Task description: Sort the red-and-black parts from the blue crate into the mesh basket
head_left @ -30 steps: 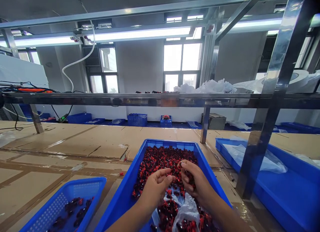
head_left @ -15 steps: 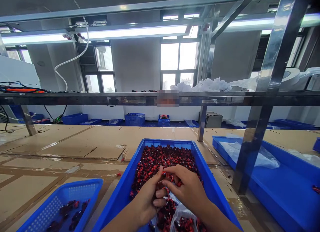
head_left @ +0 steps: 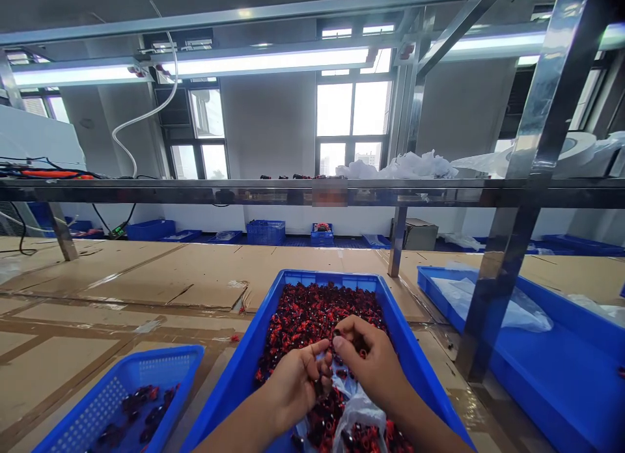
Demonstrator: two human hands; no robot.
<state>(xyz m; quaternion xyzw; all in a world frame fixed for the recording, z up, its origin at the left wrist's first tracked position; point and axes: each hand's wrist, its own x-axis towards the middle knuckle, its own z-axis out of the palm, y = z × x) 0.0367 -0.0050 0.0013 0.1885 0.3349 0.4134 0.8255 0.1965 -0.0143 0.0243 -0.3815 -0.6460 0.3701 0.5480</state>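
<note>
A blue tray (head_left: 244,368) in front of me is heaped with small red and black parts (head_left: 312,310). Both my hands are over the pile, close together. My left hand (head_left: 297,381) is curled, its fingers closed round some of the small parts. My right hand (head_left: 368,362) is bent in a pinch with dark parts between thumb and fingers. A crumpled clear plastic bag (head_left: 359,414) lies in the tray just below my hands.
A blue mesh basket (head_left: 124,384) with a few of the same parts sits at lower left. A second blue tray (head_left: 561,368) with plastic film lies at right. A steel post (head_left: 493,310) stands between the trays. Cardboard (head_left: 146,277) covers the bench; a steel shelf (head_left: 312,192) runs overhead.
My hands came together from a spread pose, met over the pile, and now sit slightly apart again, both closed on parts. The camera view shifted a little.
</note>
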